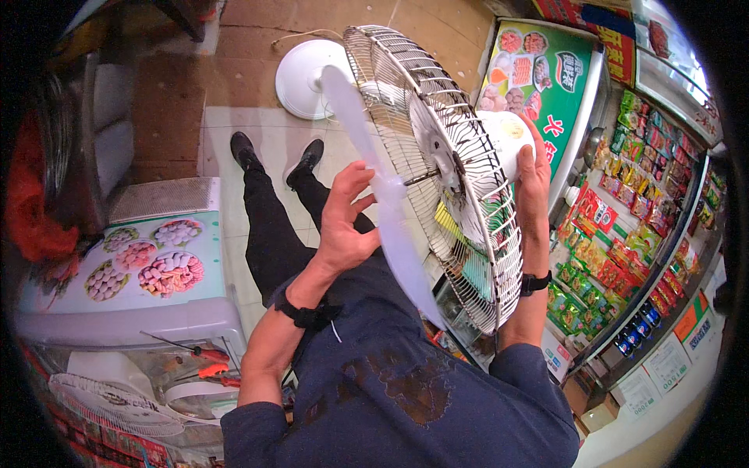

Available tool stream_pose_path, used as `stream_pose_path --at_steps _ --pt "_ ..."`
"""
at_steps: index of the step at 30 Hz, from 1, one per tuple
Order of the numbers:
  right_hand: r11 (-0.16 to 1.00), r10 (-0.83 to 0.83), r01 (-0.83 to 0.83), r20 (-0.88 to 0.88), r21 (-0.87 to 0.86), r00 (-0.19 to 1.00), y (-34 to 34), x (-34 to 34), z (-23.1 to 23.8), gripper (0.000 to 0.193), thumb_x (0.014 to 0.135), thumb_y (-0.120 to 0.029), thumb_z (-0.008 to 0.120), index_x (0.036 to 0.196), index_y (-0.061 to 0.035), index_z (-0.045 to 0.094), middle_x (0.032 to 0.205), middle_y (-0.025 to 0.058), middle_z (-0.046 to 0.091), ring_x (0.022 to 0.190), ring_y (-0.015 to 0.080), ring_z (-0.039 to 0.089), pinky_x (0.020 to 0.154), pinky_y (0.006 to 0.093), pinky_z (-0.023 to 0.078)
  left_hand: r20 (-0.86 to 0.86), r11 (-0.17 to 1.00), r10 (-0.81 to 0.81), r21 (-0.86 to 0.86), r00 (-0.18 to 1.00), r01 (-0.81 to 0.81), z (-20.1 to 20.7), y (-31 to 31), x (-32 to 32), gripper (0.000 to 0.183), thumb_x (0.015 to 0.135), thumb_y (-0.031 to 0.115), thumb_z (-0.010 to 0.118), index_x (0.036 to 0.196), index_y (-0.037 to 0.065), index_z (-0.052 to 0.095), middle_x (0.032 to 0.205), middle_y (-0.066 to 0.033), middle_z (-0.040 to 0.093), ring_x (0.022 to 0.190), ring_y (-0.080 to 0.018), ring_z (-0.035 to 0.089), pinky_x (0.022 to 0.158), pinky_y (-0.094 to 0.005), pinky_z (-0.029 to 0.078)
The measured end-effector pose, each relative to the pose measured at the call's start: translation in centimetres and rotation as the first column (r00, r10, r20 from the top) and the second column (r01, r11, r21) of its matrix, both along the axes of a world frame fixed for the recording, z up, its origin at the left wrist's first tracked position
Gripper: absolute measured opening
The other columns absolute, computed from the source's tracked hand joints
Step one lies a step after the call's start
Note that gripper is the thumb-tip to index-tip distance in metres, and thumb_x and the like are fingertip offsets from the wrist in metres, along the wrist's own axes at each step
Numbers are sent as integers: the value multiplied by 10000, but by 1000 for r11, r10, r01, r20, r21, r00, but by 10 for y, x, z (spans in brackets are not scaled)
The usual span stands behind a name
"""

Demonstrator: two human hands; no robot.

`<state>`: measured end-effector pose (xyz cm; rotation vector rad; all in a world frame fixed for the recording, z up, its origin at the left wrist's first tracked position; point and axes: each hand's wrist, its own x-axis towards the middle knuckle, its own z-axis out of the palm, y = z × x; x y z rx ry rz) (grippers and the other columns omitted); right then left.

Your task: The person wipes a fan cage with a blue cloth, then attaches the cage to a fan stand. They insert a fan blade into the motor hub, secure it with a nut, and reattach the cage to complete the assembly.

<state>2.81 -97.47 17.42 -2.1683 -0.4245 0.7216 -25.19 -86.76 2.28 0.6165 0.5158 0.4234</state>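
Held up centre-right: white fan motor housing (507, 136) gripped in right hand (533, 183), wire rear grille (437, 171) attached. Left hand (343, 222) open, fingers on translucent blade (382, 226). Probably light, thin, flexible; best grasped near hub.
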Motion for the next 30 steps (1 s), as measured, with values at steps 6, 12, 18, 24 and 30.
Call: stream_pose_path --at_steps 6,12,18,24,30 --pt "998 -31 32 -15 53 999 0 4 -4 697 1057 -444 659 1569 -10 469 1434 124 634 1271 190 606 1105 332 453 70 987 26 -160 997 -15 1 13 -8 1044 744 -34 920 1584 95 314 1468 -218 547 1263 -302 656 1011 -425 602" --pt "999 -36 36 19 9 999 2 -1 -2 712 1052 -455 661 1573 -10 465 1409 116 641 1263 192 603 1106 327 443 97 962 -11 -272 995 37 9 9 -4 1024 764 -13 918 1584 92 314 1439 -228 569 1250 -293 657 1004 -437 603" --pt "999 -46 46 17 11 999 3 -5 0 703 1050 -415 672 1572 3 458 1421 127 636 1273 200 601 1109 338 446 71 949 -14 -312 997 36 12 7 0 975 791 5 907 1569 81 325 1388 -241 609 1192 -282 677 978 -440 610" --pt "998 -52 51 28 32 998 2 -8 -2 694 1052 -412 668 1568 5 464 1440 136 626 1294 208 591 1124 351 440 50 977 -80 -196 996 88 17 12 0 972 792 -1 905 1563 80 320 1387 -246 608 1208 -289 670 976 -446 613" --pt "1000 -29 29 52 -2 998 1 -7 -1 701 1047 -429 664 1566 -1 467 1468 144 607 1327 213 570 1143 359 424 46 979 -85 -184 995 92 16 15 0 991 766 -2 921 1554 69 322 1480 -218 510 1323 -322 599 1017 -463 604"
